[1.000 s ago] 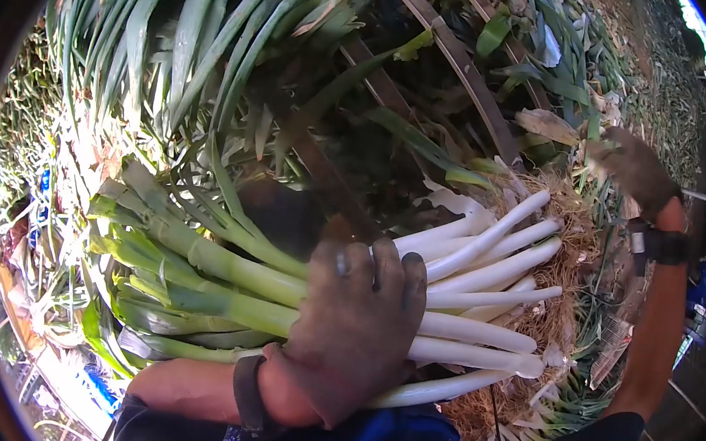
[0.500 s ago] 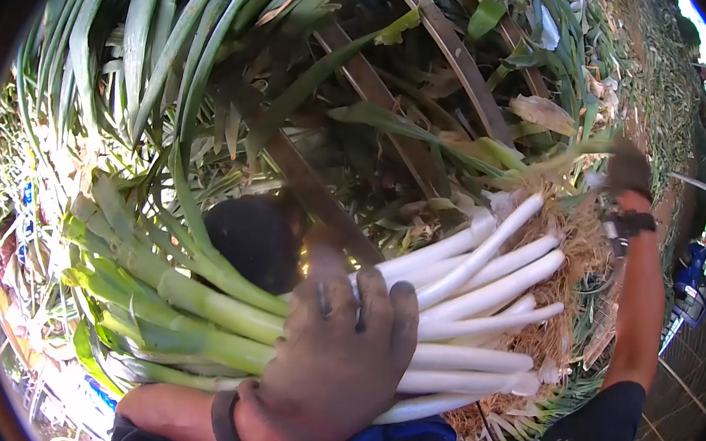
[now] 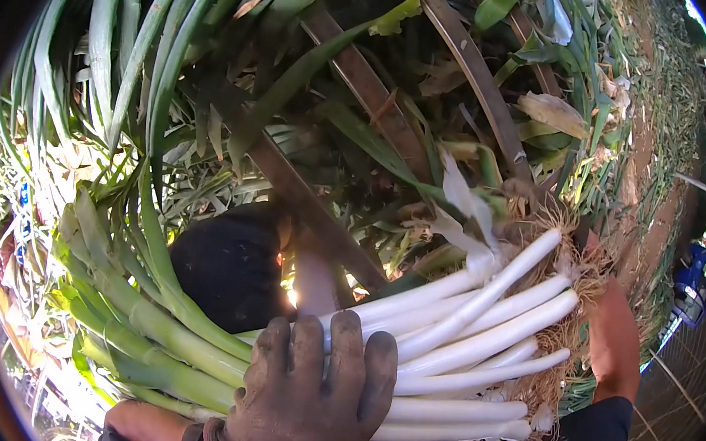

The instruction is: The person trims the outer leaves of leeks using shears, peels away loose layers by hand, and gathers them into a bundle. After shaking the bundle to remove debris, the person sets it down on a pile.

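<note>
A bundle of leeks [image 3: 477, 332] lies across my lap, white shanks and stringy roots [image 3: 553, 381] to the right, green leaves [image 3: 143, 320] to the left. My left hand [image 3: 313, 393], in a dirty grey glove, presses over the middle of the bundle, its fingers curled onto the stalks. At the root end, my right forearm [image 3: 616, 336] reaches up behind the roots, which hide that hand and its fingers. Whitish loose leaf strips [image 3: 468, 197] stick up beside the upper leek.
Metal bars [image 3: 467, 67] cross above leaf litter ahead. Long green leaves [image 3: 142, 42] hang at upper left. A dark rounded object [image 3: 227, 268] sits just beyond the bundle. A blue object [image 3: 694, 284] stands at far right.
My right hand has moved inward and down, from beyond the roots to behind them. Whitish strips now stand up at the upper leek. My left hand sits slightly lower and further left in view.
</note>
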A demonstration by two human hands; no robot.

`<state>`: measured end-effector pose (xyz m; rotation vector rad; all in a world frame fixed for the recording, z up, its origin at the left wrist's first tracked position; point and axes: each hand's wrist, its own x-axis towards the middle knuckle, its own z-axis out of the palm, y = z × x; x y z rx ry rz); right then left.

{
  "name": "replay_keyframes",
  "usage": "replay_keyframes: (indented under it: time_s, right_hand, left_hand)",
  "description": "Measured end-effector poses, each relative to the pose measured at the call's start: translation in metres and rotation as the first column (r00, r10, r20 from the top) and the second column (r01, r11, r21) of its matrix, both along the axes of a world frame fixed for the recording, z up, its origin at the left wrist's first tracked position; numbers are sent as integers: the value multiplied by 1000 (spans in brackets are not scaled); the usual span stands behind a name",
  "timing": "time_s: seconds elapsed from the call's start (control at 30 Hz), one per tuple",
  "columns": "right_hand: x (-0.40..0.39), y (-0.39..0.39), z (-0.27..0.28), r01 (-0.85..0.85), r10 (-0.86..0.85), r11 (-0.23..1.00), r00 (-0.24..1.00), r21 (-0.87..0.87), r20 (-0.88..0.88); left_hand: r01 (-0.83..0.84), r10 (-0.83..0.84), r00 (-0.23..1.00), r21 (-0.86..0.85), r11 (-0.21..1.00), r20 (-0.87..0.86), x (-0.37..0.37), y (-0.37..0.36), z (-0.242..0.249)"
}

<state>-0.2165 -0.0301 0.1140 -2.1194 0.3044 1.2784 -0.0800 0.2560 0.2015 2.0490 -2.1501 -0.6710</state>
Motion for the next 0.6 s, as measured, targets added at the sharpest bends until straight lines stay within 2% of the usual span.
replay_keyframes:
  time_s: [0.07,0.13,0.17,0.23,0.27,0.3,0.37,0.43,0.5,0.53,0.57,0.6]
  right_hand:
    - [-4,-19,-15,-34,41,985,998,-170,37]
    - [-33,-63,-49,-26,90,899,988,-436,127]
    - [-63,-103,-73,24,128,798,969,-602,209]
    - [-144,-193,-86,218,149,462,936,-859,318]
    - [-162,-208,-50,321,72,263,934,-910,350]
    - [-184,-242,-18,303,-208,68,936,-951,284]
    - [-241,-296,44,444,-309,25,855,-896,416]
    - [-246,-283,60,454,-346,102,851,-885,396]
    - [-175,-228,55,410,-263,216,898,-886,351]
    - [-146,-207,36,384,-334,372,905,-845,264]
    - [-99,-177,31,509,-560,667,824,-544,83]
    - [-63,-138,17,582,-599,780,800,-230,-10]
  left_hand:
    - [-33,33,999,1,999,-13,-4,-3,-1]
    - [-78,77,997,-6,997,-30,-7,-7,-2]
    - [-72,73,997,12,997,-28,-5,-9,-2]
    - [-49,51,998,51,997,-36,1,-12,1]
    - [-44,46,998,48,998,-39,2,-9,3]
    - [-44,45,999,42,998,-28,3,-3,2]
    - [-48,48,999,23,999,17,5,-1,-3]
    - [-56,57,998,77,995,-10,5,-4,1]
    - [-60,61,998,55,997,-12,4,-12,-1]
    - [-46,48,998,57,997,-35,3,-13,0]
    - [-34,38,997,64,997,-62,1,-13,0]
    - [14,-9,998,75,997,-66,3,-15,2]
